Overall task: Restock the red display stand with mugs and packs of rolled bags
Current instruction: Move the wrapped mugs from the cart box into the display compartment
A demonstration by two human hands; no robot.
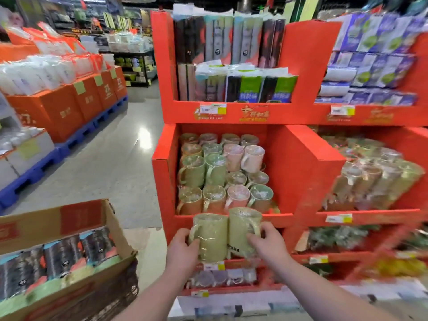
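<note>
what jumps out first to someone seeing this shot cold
The tall red display stand fills the middle and right, its centre shelf packed with wrapped mugs. In front of that shelf, the left grip and right grip hold a wrapped pair of green mugs. At lower left sits an open cardboard box of rolled bag packs.

On my feed, a row of blue pallets (76, 137) runs along the left. Orange boxes (62, 110) sit on them, each with a pale green label, and white bagged goods (39, 72) are heaped on top of the boxes. Nearer me on the same pallets stands a whitish carton (27, 151). Right of the pallets lies glossy grey floor (111, 172) with a lamp glare (144, 135). Beyond the pallets' far end stands a dark shelf rack (136, 66), its goods too blurred to tell.
</note>
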